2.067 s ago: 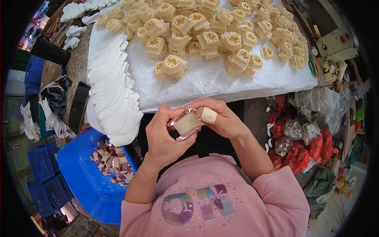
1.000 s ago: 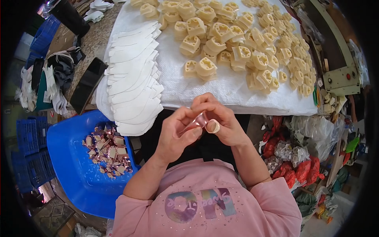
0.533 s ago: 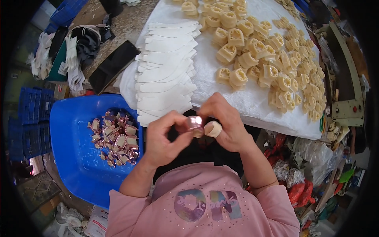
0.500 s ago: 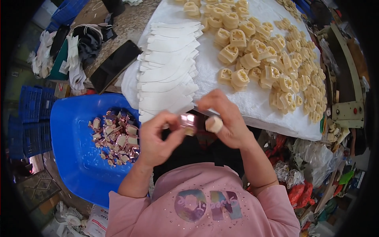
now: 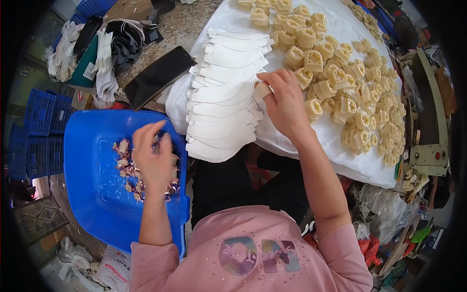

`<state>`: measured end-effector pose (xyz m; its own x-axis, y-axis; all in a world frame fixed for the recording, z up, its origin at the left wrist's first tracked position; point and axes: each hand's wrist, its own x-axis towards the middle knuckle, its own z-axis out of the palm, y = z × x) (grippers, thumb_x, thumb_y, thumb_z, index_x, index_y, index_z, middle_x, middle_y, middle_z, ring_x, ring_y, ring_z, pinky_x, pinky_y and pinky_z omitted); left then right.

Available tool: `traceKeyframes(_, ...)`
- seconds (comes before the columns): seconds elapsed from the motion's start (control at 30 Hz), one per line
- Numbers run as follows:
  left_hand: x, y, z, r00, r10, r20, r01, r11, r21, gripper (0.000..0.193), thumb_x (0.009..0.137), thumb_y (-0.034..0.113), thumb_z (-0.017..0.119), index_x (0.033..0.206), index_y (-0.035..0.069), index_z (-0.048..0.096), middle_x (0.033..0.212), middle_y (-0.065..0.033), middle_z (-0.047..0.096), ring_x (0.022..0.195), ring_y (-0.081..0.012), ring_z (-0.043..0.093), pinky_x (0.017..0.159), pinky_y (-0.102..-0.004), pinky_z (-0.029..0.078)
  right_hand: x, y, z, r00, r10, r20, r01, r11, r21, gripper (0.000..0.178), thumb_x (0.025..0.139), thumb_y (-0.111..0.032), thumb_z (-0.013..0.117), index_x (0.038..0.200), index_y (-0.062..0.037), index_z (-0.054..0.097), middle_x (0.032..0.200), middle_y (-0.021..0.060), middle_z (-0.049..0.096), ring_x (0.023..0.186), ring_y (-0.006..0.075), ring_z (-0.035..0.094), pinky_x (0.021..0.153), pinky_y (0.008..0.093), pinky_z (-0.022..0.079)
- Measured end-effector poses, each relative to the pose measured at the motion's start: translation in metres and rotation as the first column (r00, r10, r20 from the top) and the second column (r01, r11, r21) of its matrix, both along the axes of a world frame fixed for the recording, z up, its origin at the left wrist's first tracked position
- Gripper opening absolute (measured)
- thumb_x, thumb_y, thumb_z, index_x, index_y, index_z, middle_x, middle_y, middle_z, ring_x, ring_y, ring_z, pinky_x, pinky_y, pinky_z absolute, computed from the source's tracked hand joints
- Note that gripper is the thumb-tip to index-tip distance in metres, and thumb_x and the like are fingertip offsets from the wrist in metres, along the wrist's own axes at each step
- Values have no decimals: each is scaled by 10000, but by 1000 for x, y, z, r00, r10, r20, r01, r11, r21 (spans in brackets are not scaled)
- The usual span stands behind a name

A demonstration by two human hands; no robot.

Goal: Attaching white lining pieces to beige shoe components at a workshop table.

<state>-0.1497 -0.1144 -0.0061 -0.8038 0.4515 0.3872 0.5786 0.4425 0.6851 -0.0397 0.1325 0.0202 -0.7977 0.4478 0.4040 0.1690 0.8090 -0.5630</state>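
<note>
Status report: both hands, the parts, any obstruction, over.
Left hand open above metallic-pink pieces in blue basin. Right hand at right edge of fanned white sheets, grip unclear. Cream molded pieces right of it. Nothing seen blocking either hand.

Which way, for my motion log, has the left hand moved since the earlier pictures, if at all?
Yes, leftward: the left hand went from right of the blue tub to over it.

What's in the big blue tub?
Shiny pink-and-beige pieces lie inside the blue tub. The person's left hand hides some of them, and whatever is beneath them is covered.
</note>
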Motion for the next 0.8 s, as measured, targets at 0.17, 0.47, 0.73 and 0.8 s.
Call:
traceKeyframes(0.17,23,60,23,893,-426,-147,437,898,49,318,685,-58,601,994,14,617,1039,-139,581,980,-301,556,863,-358,433,-22,4,-3,972,-134,191,123,990,69,151,748,-72,568,878,-25,630,896,126,586,905,289,505,796,407,393)
traceKeyframes(0.47,38,106,4,801,-536,-267,512,844,-158,404,685,3,640,1083,5,568,1134,-153,541,1097,-326,502,927,-414,402,-31,2,-13,973,-177,148,170,984,60,85,736,-62,541,798,-43,595,866,111,586,903,283,505,808,416,334)
traceKeyframes(0.73,41,103,0,793,-545,-271,511,838,-190,407,686,6,643,1086,-2,568,1175,-175,529,1158,-331,468,949,-418,390,-38,7,-12,944,-214,250,168,967,193,109,755,-65,537,840,-58,605,850,76,580,913,260,495,808,408,332)
traceKeyframes(0.8,41,101,0,791,-552,-262,517,834,-195,405,684,7,647,1081,-1,571,1181,-175,529,1165,-330,465,951,-419,389,-40,10,-16,947,-203,249,164,972,168,106,750,-60,536,832,-61,603,847,74,579,913,258,494,808,409,328)
